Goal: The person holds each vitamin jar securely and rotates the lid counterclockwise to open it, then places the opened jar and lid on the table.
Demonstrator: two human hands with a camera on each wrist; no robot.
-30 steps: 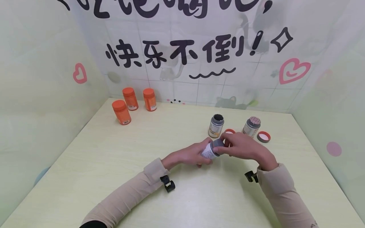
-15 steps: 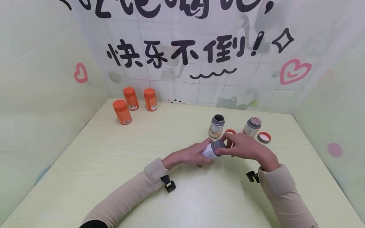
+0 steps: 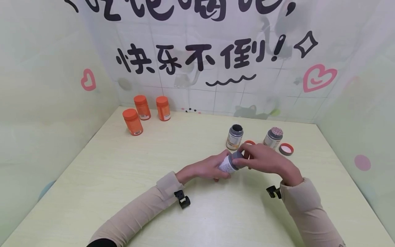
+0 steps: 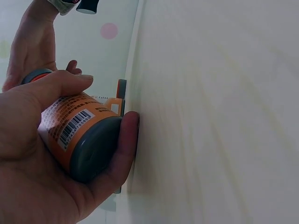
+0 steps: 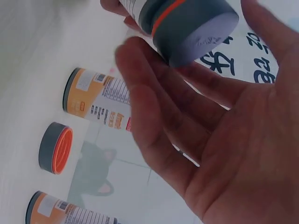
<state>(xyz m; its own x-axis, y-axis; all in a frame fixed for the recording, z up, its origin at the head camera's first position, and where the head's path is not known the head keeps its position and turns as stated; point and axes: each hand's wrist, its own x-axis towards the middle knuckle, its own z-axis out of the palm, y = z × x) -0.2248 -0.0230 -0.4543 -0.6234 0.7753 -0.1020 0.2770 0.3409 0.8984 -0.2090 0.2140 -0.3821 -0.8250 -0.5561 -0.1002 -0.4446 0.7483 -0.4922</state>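
Observation:
My left hand (image 3: 210,166) grips a tilted supplement bottle (image 3: 227,165) around its body, just above the table. In the left wrist view the bottle (image 4: 81,123) shows an orange and white label, a barcode and a dark base. The fingers and thumb of my right hand (image 3: 266,158) pinch its dark grey cap (image 3: 237,157). An orange ring shows along the lower edge of the cap (image 5: 198,35) in the right wrist view. Just behind my hands stands an uncapped bottle (image 3: 234,139), dark at the mouth.
Another uncapped bottle (image 3: 272,138) with a patterned seal stands at the right. One loose cap (image 3: 286,149) lies beside it, upside down. A second loose cap (image 3: 249,142) is partly hidden behind my right hand. Three orange jars (image 3: 132,122) stand at the back left, near the wall.
The fingers of my right hand have shifted slightly around the cap. My left hand keeps its hold on the bottle, and the other bottles stay where they were.

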